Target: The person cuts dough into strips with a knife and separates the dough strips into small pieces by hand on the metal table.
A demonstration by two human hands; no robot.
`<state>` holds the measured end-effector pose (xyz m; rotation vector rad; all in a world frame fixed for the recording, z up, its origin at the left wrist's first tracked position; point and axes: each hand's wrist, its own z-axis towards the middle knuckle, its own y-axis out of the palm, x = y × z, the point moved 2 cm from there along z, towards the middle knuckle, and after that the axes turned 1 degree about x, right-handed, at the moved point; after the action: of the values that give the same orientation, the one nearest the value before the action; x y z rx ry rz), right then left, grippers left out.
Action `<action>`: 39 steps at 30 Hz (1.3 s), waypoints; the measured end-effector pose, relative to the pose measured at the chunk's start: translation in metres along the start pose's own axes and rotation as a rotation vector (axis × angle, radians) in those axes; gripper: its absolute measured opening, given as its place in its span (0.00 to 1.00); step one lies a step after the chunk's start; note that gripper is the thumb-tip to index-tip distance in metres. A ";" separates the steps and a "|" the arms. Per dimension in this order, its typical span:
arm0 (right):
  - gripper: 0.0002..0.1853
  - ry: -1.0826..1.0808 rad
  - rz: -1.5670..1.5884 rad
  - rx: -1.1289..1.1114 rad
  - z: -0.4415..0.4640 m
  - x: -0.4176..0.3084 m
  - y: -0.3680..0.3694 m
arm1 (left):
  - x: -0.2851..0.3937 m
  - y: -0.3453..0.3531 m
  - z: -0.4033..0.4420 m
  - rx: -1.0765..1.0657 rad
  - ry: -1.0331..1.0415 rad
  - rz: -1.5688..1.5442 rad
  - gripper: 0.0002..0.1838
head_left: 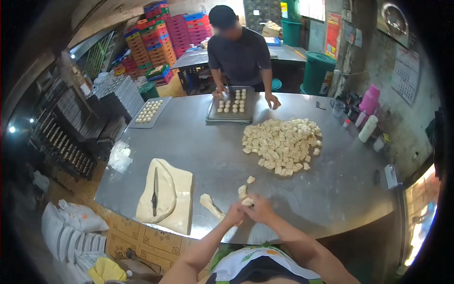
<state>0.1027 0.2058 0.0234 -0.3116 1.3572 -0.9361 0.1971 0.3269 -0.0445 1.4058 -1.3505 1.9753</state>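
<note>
Near the table's front edge, my left hand (235,214) and my right hand (260,209) meet with fingers closed around a dough piece (248,202). A strip of dough (211,206) runs from the left toward my left hand. Just above my hands lie two small dough pieces, one (242,191) close to the fingers and another (250,180) farther off. To the left, a thick dough slab (182,199) carries a long dark-handled knife (155,191). Beyond my right hand spreads a large heap of cut dough (281,142).
Across the metal table (213,146), a co-worker (240,54) reaches over a tray (230,117) of dough balls. Another filled tray (150,113) is at the back left. White flour (120,156) lies at the left edge; bottles (368,128) stand at the right.
</note>
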 end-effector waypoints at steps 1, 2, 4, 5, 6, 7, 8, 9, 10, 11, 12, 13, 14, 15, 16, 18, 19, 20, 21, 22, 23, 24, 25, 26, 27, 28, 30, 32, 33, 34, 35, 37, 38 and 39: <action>0.24 0.020 0.000 0.009 0.000 0.007 0.000 | 0.001 0.004 -0.005 -0.084 -0.159 0.106 0.30; 0.24 0.117 -0.079 -0.089 0.003 0.016 0.001 | 0.004 0.005 -0.010 -0.103 -0.158 0.106 0.30; 0.25 0.302 -0.234 -0.275 0.012 0.036 0.005 | 0.026 -0.004 -0.024 -0.189 0.126 0.126 0.28; 0.25 0.323 -0.229 -0.262 0.010 0.044 0.009 | 0.039 -0.011 -0.031 -0.238 0.268 0.131 0.27; 0.25 0.261 -0.261 -0.189 0.000 0.050 0.014 | 0.050 -0.018 -0.037 -0.263 0.270 0.122 0.27; 0.26 0.191 -0.301 -0.114 -0.006 0.057 0.016 | 0.060 -0.030 -0.034 -0.200 0.148 0.001 0.24; 0.26 0.111 -0.342 -0.038 -0.006 0.059 0.016 | 0.068 -0.043 -0.026 -0.130 0.027 -0.115 0.21; 0.26 0.125 -0.345 -0.031 -0.005 0.048 0.016 | 0.069 -0.050 -0.024 -0.065 -0.100 -0.228 0.18; 0.26 0.077 -0.127 -0.105 -0.003 0.035 0.021 | 0.064 -0.046 -0.021 -0.082 -0.093 -0.232 0.18; 0.27 0.023 0.086 -0.172 0.003 0.022 0.022 | 0.058 -0.042 -0.014 0.107 0.064 -0.192 0.16; 0.27 0.032 0.072 -0.153 0.011 0.019 0.022 | 0.052 -0.038 -0.005 0.298 0.225 -0.156 0.14; 0.27 -0.014 0.114 -0.121 0.010 0.014 0.024 | 0.044 -0.034 -0.005 0.484 0.370 -0.125 0.13; 0.27 -0.055 0.162 -0.096 0.004 0.007 0.029 | 0.028 -0.032 -0.011 0.464 0.361 -0.137 0.13; 0.28 -0.114 0.203 -0.064 0.007 0.001 0.031 | 0.007 -0.039 -0.005 0.269 0.162 -0.178 0.13; 0.28 -0.105 0.195 -0.052 0.011 -0.008 0.030 | -0.014 -0.046 -0.001 0.072 -0.035 -0.209 0.13; 0.27 0.150 0.148 0.008 0.011 -0.029 0.017 | -0.022 -0.041 -0.001 -0.147 -0.233 -0.242 0.13; 0.28 0.276 0.125 0.035 0.010 -0.032 0.014 | -0.010 -0.038 -0.002 -0.183 -0.159 -0.046 0.13; 0.28 0.283 0.120 0.038 0.009 -0.024 0.014 | 0.004 -0.035 -0.004 -0.212 -0.082 0.149 0.14; 0.28 0.345 -0.013 -0.050 0.009 -0.006 0.017 | 0.017 -0.035 -0.007 -0.234 -0.003 0.344 0.14; 0.29 0.403 -0.142 -0.135 0.012 0.012 0.019 | 0.028 -0.042 -0.009 -0.236 0.001 0.346 0.14; 0.30 0.461 -0.271 -0.216 0.013 0.028 0.023 | 0.041 -0.050 -0.011 -0.231 0.062 0.205 0.14; 0.30 0.469 -0.268 -0.212 0.008 0.034 0.026 | 0.051 -0.056 -0.016 -0.232 0.117 0.061 0.15; 0.29 0.397 -0.242 -0.150 0.000 0.036 0.030 | 0.055 -0.059 -0.022 -0.230 0.165 -0.087 0.16; 0.29 0.312 -0.226 -0.087 -0.002 0.040 0.028 | 0.043 -0.056 -0.019 -0.223 0.170 -0.091 0.16; 0.29 0.226 -0.206 -0.026 -0.003 0.037 0.025 | 0.017 -0.054 -0.015 -0.083 0.211 -0.032 0.17; 0.29 0.228 -0.205 -0.024 -0.008 0.033 0.028 | -0.007 -0.051 -0.013 0.049 0.251 0.031 0.17; 0.27 -0.021 0.039 -0.007 0.005 -0.004 0.023 | -0.006 -0.050 0.003 0.178 0.316 0.096 0.18; 0.26 -0.020 0.157 -0.072 0.010 -0.007 0.027 | 0.028 -0.053 0.004 0.336 0.380 -0.063 0.19; 0.25 -0.032 0.284 -0.149 0.010 -0.011 0.030 | 0.036 -0.053 0.001 0.414 0.402 -0.139 0.20; 0.25 -0.032 0.283 -0.138 0.015 -0.012 0.027 | 0.034 -0.051 0.004 0.408 0.411 -0.137 0.20; 0.24 -0.025 0.257 -0.080 0.017 -0.018 0.023 | 0.021 -0.052 0.003 0.288 0.248 -0.137 0.20; 0.23 -0.003 0.203 0.034 0.016 -0.023 0.012 | 0.004 -0.049 -0.002 0.045 -0.082 -0.131 0.21; 0.23 -0.001 0.205 0.040 0.017 -0.018 0.008 | 0.005 -0.045 -0.004 0.040 -0.080 -0.126 0.21; 0.21 0.119 0.105 -0.026 0.020 -0.006 0.010 | 0.017 -0.039 -0.009 -0.068 -0.068 0.123 0.21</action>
<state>0.1248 0.2098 0.0253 -0.2049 1.4811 -0.8606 0.2137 0.3500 -0.0113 1.4015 -1.5540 1.9527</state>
